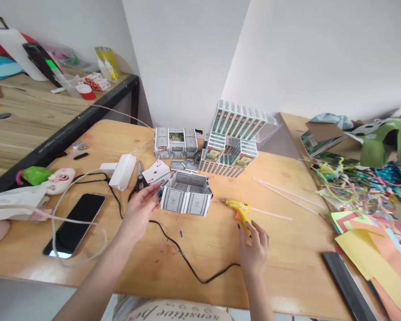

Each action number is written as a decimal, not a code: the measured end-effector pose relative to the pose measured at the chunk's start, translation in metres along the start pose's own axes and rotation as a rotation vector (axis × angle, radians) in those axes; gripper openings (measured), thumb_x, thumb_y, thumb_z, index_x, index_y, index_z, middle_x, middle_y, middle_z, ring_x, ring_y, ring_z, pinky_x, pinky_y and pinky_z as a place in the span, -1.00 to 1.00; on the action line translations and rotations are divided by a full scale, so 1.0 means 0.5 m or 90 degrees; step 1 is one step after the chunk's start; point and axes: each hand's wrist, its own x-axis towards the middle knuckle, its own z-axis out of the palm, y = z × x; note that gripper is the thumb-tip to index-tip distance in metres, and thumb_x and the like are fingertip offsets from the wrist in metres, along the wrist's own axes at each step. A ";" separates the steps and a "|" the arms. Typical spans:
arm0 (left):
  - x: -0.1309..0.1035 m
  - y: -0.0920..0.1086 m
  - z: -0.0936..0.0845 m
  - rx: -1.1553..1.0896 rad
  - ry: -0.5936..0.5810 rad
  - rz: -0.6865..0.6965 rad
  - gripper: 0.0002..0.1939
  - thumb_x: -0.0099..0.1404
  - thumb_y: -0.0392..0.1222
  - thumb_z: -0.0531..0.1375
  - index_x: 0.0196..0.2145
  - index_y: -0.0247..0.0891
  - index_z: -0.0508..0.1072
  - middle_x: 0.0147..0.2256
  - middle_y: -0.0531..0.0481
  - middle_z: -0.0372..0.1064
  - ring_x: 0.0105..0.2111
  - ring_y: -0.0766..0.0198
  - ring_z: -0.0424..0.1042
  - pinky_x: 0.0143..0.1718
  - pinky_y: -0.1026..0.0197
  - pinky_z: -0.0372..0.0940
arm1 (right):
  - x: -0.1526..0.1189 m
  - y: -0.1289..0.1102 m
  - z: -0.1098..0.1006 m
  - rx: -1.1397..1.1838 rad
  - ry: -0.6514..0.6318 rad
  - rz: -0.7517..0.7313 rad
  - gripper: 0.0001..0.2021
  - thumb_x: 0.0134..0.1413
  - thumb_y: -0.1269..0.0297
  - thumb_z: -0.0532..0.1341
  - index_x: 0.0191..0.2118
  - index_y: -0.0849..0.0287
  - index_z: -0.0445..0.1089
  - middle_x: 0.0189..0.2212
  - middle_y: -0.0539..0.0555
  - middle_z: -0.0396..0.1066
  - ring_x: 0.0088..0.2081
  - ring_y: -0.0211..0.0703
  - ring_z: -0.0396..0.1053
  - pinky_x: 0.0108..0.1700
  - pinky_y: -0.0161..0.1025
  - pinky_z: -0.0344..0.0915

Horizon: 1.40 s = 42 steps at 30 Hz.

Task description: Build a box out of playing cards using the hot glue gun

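Your left hand (pixel 140 210) pinches the left side of the open card box (pixel 186 201), between the table's (pixel 227 278) far and near edges. Your right hand (pixel 254 247) grasps the handle of the yellow glue gun (pixel 242 212), closer to the right edge.

We lose the lower end of the yellow glue gun (pixel 241 207) behind the right hand (pixel 255 246), where the black cable (pixel 183 251) also slips from our view. We cannot read the small print on the stacked card boxes (pixel 239 119), and the dark flecks (pixel 181 232) are too tiny to identify. The bottom edge crops the lettered shirt (pixel 173 311); the right edge, the green cloth (pixel 376 138).
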 end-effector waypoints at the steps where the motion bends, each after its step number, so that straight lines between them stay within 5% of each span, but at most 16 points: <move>1: 0.003 0.000 -0.002 -0.007 -0.003 -0.003 -0.47 -0.17 -0.09 0.46 -0.20 -0.25 0.49 -0.13 -0.07 0.48 -0.22 0.23 0.48 -0.30 0.32 0.38 | 0.013 -0.023 0.000 0.054 0.006 0.028 -0.77 0.11 0.13 0.24 -0.19 0.15 0.46 -0.17 0.23 0.46 -0.12 0.03 0.41 -0.06 0.04 0.38; 7: 0.019 0.006 -0.023 -0.080 -0.035 -0.044 -0.51 -0.15 -0.21 0.46 -0.20 -0.29 0.50 -0.22 -0.07 0.51 -0.37 0.32 0.47 -0.37 0.34 0.37 | 0.081 -0.204 0.016 0.574 -0.308 0.220 -0.66 0.11 0.15 0.22 -0.01 0.15 0.36 -0.05 0.21 0.42 -0.09 -0.05 0.44 -0.11 -0.06 0.47; 10: 0.024 0.003 -0.040 -0.097 -0.030 -0.059 -0.54 -0.14 -0.27 0.44 -0.22 -0.30 0.50 -0.35 -0.01 0.51 -0.48 0.35 0.44 -0.45 0.34 0.35 | 0.083 -0.271 0.028 0.685 -0.358 0.274 -0.67 0.09 0.14 0.24 -0.04 0.17 0.39 -0.10 0.20 0.46 -0.08 -0.05 0.44 -0.04 -0.03 0.44; 16: 0.024 -0.025 -0.060 -0.131 0.019 -0.064 -0.61 -0.13 -0.33 0.41 -0.28 -0.25 0.48 -0.39 0.08 0.50 -0.46 0.37 0.44 -0.42 0.35 0.34 | 0.051 -0.330 0.029 0.744 -0.285 0.334 -0.58 0.01 0.17 0.31 -0.01 0.18 0.33 -0.11 0.20 0.45 -0.11 -0.06 0.44 0.02 0.00 0.39; 23: -0.003 -0.065 -0.048 -0.120 0.005 -0.093 -0.73 -0.02 -0.30 0.37 -0.30 -0.23 0.48 -0.37 0.07 0.50 -0.40 0.35 0.45 -0.36 0.33 0.36 | 0.032 -0.344 0.008 0.623 -0.248 0.201 -0.72 0.09 0.30 0.24 -0.04 0.11 0.37 -0.09 0.14 0.44 -0.02 -0.04 0.37 0.11 0.03 0.26; 26: -0.011 -0.068 -0.050 -0.131 -0.011 -0.083 -0.73 -0.03 -0.30 0.37 -0.30 -0.21 0.49 -0.30 0.05 0.51 -0.34 0.32 0.46 -0.29 0.30 0.37 | 0.035 -0.336 0.008 0.629 -0.254 0.215 -0.73 0.10 0.29 0.23 -0.05 0.12 0.37 -0.08 0.15 0.44 0.00 -0.04 0.36 0.12 0.03 0.25; 32: -0.006 -0.030 -0.070 -0.099 -0.050 -0.009 -0.60 -0.07 -0.24 0.41 -0.21 -0.13 0.52 -0.21 0.03 0.51 -0.27 0.24 0.47 -0.30 0.28 0.38 | 0.050 -0.299 0.023 0.735 -0.353 0.312 -0.69 0.11 0.22 0.22 -0.03 0.13 0.32 -0.11 0.16 0.44 -0.09 -0.06 0.42 0.01 -0.01 0.39; 42: -0.013 0.034 -0.092 0.140 -0.115 0.064 -0.58 -0.08 -0.20 0.42 -0.18 -0.11 0.56 -0.04 -0.09 0.46 0.04 0.04 0.36 -0.18 0.31 0.37 | 0.022 -0.243 0.029 0.769 -0.473 0.167 -0.71 0.07 0.35 0.22 -0.11 0.02 0.15 -0.09 0.08 0.36 -0.08 -0.14 0.40 -0.04 -0.08 0.40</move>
